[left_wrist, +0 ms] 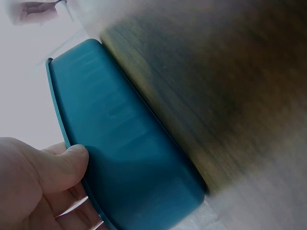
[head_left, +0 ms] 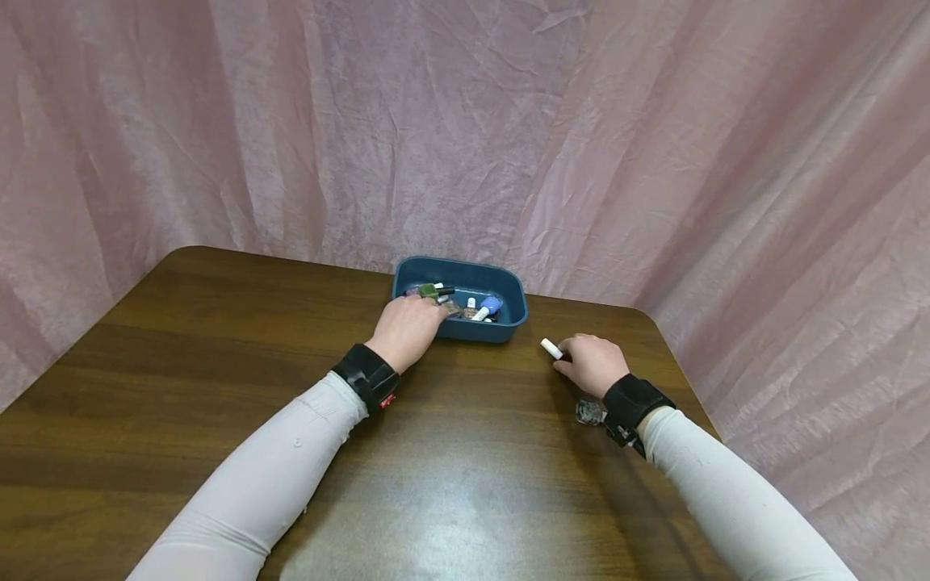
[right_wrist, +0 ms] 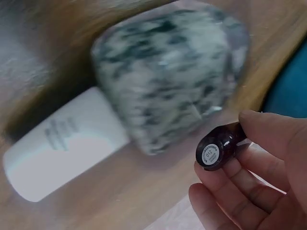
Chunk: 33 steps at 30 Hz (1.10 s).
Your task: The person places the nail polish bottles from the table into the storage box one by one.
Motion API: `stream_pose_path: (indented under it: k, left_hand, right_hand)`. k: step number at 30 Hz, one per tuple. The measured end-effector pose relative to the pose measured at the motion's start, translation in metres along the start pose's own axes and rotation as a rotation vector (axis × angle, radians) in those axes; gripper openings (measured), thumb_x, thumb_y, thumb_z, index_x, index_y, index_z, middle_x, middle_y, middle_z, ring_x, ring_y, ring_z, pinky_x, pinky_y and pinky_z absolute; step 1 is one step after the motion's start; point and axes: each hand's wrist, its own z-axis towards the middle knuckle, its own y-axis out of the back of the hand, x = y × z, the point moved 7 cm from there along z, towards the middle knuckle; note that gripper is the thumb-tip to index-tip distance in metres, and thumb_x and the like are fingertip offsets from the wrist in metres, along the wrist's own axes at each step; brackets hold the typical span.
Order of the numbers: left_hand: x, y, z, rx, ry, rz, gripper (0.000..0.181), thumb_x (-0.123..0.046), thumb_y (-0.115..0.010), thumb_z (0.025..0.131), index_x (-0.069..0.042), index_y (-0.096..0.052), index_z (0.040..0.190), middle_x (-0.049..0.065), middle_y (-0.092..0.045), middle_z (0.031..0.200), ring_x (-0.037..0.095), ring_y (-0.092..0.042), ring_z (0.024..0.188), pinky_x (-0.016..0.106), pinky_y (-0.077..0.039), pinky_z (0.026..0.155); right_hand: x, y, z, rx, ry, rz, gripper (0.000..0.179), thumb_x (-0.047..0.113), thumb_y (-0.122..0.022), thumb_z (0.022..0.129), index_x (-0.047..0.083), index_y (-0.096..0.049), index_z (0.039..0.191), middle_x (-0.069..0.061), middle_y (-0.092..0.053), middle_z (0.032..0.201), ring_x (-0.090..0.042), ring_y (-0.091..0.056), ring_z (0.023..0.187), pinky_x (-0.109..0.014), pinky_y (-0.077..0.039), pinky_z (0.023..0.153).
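Observation:
My left hand grips the near rim of a blue plastic bin. In the left wrist view the thumb presses the bin's outer wall, with the other fingers behind the rim. To the right of the bin, my right hand pinches a small dark nail polish bottle with a white cap. Its base, bearing a round label, faces the right wrist camera. Below that hand, a speckled black-and-white nail polish bottle lies on the table; its white cap shows in the right wrist view.
Several nail polish bottles lie inside the bin, among them a green one and a blue one. The brown wooden table ends just behind the bin, where a pink curtain hangs.

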Motion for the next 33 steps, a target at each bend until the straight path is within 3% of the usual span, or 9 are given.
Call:
stream_pose_path:
  k: [9,23,33]
  left_hand:
    - [0.000,-0.001,0.000,-0.003,-0.002,0.001,0.026,-0.003,-0.065,0.108,-0.015,-0.085,0.120,0.009,-0.083,0.103,0.032,-0.076,0.088,0.050,-0.063,0.073]
    - [0.002,-0.002,0.000,0.006,0.010,0.001,0.026,-0.004,-0.065,0.108,-0.016,-0.085,0.120,0.009,-0.083,0.104,0.032,-0.076,0.090,0.050,-0.063,0.074]
    - [0.001,-0.002,0.000,0.002,0.005,0.001,0.027,-0.003,-0.065,0.108,-0.016,-0.084,0.122,0.009,-0.083,0.106,0.033,-0.076,0.091,0.050,-0.064,0.075]
  right_hand:
    - [0.023,0.020,0.001,-0.124,0.066,0.052,0.013,0.016,-0.087,0.096,0.008,-0.082,0.105,-0.006,-0.073,0.093,-0.022,-0.066,0.077,-0.048,-0.056,0.068]
    - [0.052,0.054,0.014,-0.232,0.110,0.094,0.016,0.018,-0.084,0.100,0.008,-0.082,0.112,-0.005,-0.073,0.097,-0.021,-0.064,0.079,-0.044,-0.052,0.067]
    - [0.080,0.064,0.034,-0.232,0.133,0.084,0.024,0.020,-0.083,0.101,0.006,-0.082,0.121,-0.011,-0.076,0.105,-0.026,-0.072,0.088,-0.048,-0.059,0.074]
